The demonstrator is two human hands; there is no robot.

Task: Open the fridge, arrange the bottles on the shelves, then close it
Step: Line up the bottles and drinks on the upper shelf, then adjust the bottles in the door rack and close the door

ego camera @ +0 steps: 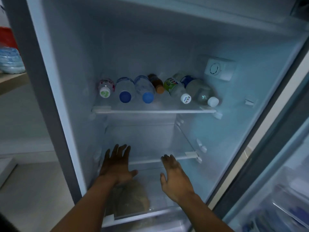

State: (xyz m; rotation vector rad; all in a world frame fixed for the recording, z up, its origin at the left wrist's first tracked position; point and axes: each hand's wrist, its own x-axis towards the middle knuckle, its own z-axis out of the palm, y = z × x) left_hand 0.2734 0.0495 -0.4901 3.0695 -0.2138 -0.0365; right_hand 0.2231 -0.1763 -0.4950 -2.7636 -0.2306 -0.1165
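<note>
The fridge stands open, its white interior (150,47) filling the view. Several bottles lie on their sides on the upper glass shelf (155,111), caps toward me: a pink-labelled one with a green-and-white cap (105,88), two clear ones with blue caps (125,91) (145,91), a small brown one (157,84), a green-labelled one (177,90) and a large clear one with a white cap (202,93). My left hand (117,164) and my right hand (173,176) reach in at the lower glass shelf (184,157), fingers straight, holding nothing.
A brownish bag (133,200) lies on the bottom level under my left hand. The open fridge door with its racks (280,190) hangs at the right. Left of the fridge are a counter edge (13,79) and a stack of blue plastic items (10,61).
</note>
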